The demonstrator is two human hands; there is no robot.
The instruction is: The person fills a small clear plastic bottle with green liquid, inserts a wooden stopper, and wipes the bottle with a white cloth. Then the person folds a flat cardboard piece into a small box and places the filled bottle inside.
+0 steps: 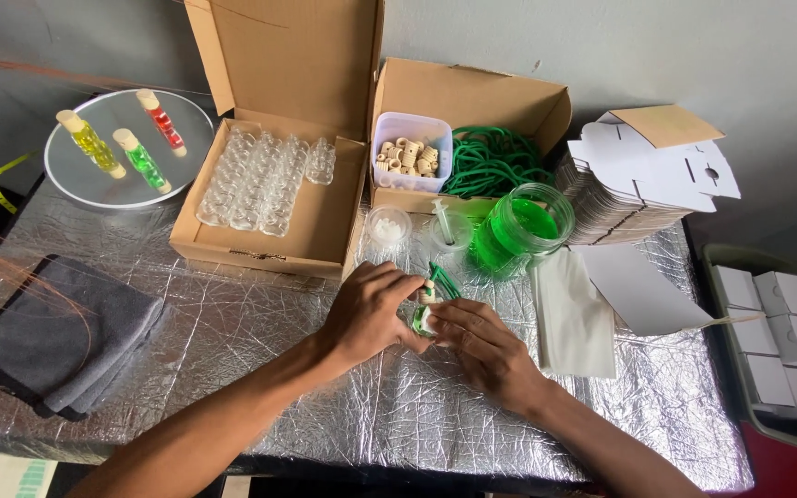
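While both meet at the middle of the foil-covered tabletop (232,341), the left hand (371,309) and right hand (481,346) curl their fingers closed around a small green-filled bottle (423,319) with a green cord (442,279), just near of the green liquid jar (518,231).

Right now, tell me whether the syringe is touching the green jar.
Apart. The head view shows the syringe standing in a small clear cup, with foil-covered table showing between that cup and the green jar.
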